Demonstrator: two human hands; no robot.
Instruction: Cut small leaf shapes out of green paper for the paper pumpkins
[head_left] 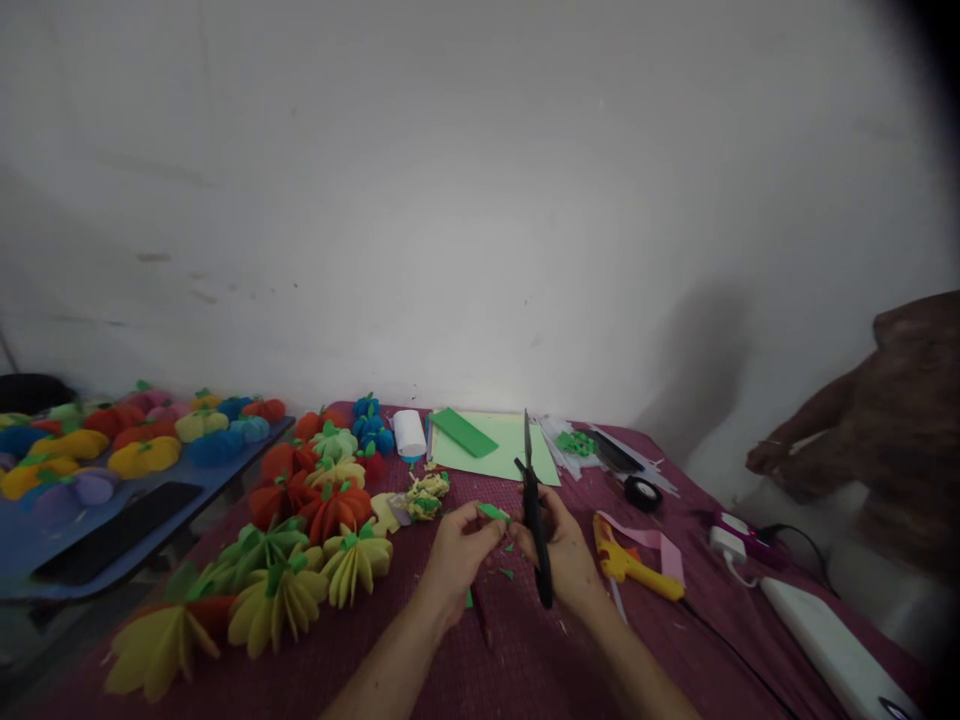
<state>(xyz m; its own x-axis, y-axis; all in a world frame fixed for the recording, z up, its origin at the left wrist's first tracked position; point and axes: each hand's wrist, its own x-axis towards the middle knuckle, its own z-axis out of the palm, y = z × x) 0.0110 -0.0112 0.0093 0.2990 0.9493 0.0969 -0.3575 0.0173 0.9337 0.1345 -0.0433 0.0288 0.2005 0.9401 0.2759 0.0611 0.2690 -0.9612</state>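
My left hand [463, 550] is closed, pinching a small green piece [492, 511] that looks like felt or paper. Black scissors [534, 510] are in my right hand [559, 550], blades pointing up and away from me. The fingertips of my right hand come close to the green piece; I cannot tell whether they touch it. Tiny green scraps [507, 574] lie on the maroon cloth below my hands. A wider green strip [463, 432] rests on pale green sheets [499, 462] beyond them.
Fan-shaped colourful pumpkins [277, 600] crowd the left, with more on a blue table [161, 545]. To the right lie a yellow glue gun [637, 572] with a cord, black tape [643, 492], a pink ribbon [670, 558] and a white power strip [832, 640]. A white roll [409, 434] stands behind.
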